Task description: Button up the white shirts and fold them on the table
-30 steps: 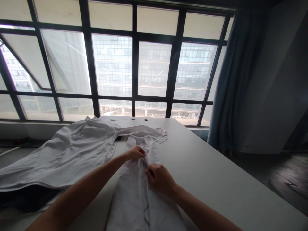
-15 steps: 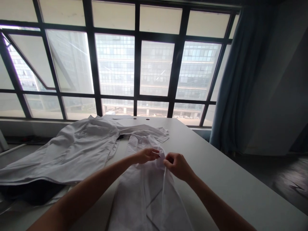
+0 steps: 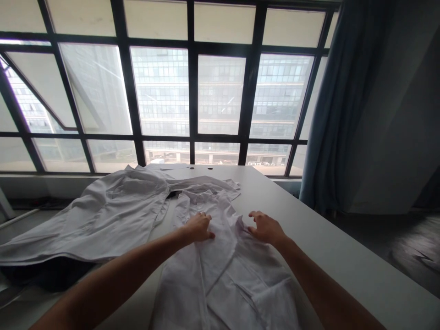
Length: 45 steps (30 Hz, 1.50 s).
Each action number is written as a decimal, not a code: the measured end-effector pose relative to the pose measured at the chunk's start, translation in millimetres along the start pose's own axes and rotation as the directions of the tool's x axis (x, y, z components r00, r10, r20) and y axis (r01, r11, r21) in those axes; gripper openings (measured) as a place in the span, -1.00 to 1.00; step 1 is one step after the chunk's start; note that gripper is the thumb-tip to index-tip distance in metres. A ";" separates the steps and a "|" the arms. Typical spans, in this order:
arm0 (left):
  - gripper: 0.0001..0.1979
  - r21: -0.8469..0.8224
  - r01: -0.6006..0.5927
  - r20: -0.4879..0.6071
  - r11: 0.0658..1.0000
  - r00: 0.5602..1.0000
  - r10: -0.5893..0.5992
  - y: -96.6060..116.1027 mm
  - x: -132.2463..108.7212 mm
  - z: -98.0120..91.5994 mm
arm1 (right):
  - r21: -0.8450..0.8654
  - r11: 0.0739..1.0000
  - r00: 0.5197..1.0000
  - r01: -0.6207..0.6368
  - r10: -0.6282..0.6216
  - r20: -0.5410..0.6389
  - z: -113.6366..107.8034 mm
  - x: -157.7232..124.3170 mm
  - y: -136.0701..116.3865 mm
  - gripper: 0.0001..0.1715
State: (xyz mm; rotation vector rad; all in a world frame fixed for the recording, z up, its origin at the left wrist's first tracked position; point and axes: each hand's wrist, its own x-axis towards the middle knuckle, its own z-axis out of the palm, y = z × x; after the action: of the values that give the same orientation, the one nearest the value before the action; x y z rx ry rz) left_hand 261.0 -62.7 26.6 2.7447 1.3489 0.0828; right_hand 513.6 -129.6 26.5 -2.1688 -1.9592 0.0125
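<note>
Drawn apart since the prior frame: left hand [image 3: 199,228] flat on white button-front shirt [image 3: 216,275]; right hand [image 3: 266,228] open at its edge, contact unclear.

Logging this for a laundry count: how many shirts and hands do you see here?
White collared shirts: 2 (shirt under the hands, shirt to its left)
Hands: 2 (left hand, right hand)
Total: 4

Bare left forearm [image 3: 113,275] and right forearm [image 3: 326,284] angled in from lower corners; left hand [image 3: 199,228] flat, palm down; right hand [image 3: 266,228] palm down, fingers spread, slightly curled.
</note>
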 end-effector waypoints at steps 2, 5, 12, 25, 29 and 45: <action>-0.40 0.025 0.015 0.004 1.000 1.000 -0.015 2.8 0.0 -6.2 | 0.040 0.998 0.998 0.038 -0.036 -0.057 16.2 6.4 -6.5 -0.52; -0.41 0.028 -0.039 -0.021 0.999 0.999 0.040 12.4 -8.7 -11.9 | 0.065 0.995 0.994 0.072 -0.066 -0.084 34.1 15.1 -11.4 -0.70; -0.52 -0.038 -0.363 0.153 0.931 0.918 0.365 54.2 -76.0 -12.1 | 0.101 0.994 0.987 -0.047 0.062 -0.150 38.5 27.6 4.0 -0.74; -0.76 0.093 -0.251 0.336 0.963 0.919 0.207 67.7 -104.3 -26.7 | 0.157 0.987 0.985 -0.027 0.054 -0.166 44.3 34.0 21.6 -0.74; -0.75 0.120 -0.264 0.369 0.957 0.907 0.203 64.6 -104.3 -32.8 | 0.150 0.988 0.984 -0.024 0.050 -0.172 46.1 35.6 23.7 -0.72; -0.50 0.054 -0.336 -0.051 0.940 0.940 0.339 32.9 80.1 10.9 | 0.360 0.933 0.993 0.014 0.030 -0.118 35.1 32.4 23.9 -0.85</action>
State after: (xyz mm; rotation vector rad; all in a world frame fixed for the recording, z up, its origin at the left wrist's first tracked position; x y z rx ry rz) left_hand 336.8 -19.9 19.9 3.0049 0.8843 0.1581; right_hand 535.3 -94.5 -7.3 -1.8917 -1.7224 0.2190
